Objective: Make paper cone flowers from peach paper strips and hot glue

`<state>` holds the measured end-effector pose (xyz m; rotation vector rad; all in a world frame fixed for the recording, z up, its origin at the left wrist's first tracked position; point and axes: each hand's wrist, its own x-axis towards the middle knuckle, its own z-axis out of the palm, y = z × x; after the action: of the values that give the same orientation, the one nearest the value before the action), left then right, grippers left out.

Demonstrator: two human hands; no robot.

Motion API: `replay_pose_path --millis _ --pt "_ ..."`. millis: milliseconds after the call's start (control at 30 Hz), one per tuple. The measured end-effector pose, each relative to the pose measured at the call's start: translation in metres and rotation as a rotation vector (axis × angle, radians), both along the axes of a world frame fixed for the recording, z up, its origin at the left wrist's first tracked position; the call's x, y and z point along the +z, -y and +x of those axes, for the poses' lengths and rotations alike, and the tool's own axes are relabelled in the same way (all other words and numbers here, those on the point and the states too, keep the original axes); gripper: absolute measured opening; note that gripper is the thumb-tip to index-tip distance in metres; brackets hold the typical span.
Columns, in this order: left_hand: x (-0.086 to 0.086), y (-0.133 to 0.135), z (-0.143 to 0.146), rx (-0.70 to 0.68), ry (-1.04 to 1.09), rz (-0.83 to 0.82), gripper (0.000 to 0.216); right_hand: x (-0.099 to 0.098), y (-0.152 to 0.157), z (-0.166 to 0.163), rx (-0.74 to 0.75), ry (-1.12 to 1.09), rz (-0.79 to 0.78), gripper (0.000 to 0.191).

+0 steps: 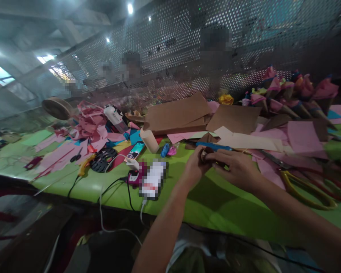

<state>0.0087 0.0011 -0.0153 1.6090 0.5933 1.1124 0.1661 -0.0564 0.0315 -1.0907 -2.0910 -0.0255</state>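
My left hand (pixel 195 166) and my right hand (pixel 235 166) meet above the green tabletop. The fingers of both are bent together around a small brownish piece (pixel 204 154), largely hidden by them; its kind cannot be made out. Right behind the fingers shows a long blue tool (pixel 213 145); whether a hand touches it is unclear. Large scissors with yellow and red handles (pixel 308 193) lie to the right of my right hand. Left of my left hand are a blue crumpled wrapper (pixel 165 150) and a pink one (pixel 173 150).
A phone (pixel 154 180) with a cable lies near the front edge by a purple power socket (pixel 135 178). Farther left are another phone (pixel 135 151), a yellow glue gun (pixel 86 165) and pink paper scraps (pixel 92 123). Cardboard (pixel 176 112) and paper flowers (pixel 290 91) line the back.
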Motion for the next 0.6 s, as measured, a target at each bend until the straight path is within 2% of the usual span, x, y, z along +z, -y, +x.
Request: replay_pose_path --millis 100,267,467,600 --pt "0.002 0.002 -0.002 0.02 -0.03 -0.001 0.03 0.0 -0.001 0.0 0.004 -0.013 -0.029 0.03" --pt "0.004 0.004 0.0 -0.025 0.027 -0.114 0.036 0.006 0.001 0.0 -0.002 -0.08 -0.032 0.029" --pt "0.004 0.003 0.0 0.037 -0.032 -0.019 0.037 -0.001 0.0 -0.001 -0.089 0.062 -0.031 0.035" --pt "0.012 0.005 -0.001 0.047 -0.009 -0.07 0.036 0.001 -0.001 0.002 -0.061 -0.001 -0.029 0.034"
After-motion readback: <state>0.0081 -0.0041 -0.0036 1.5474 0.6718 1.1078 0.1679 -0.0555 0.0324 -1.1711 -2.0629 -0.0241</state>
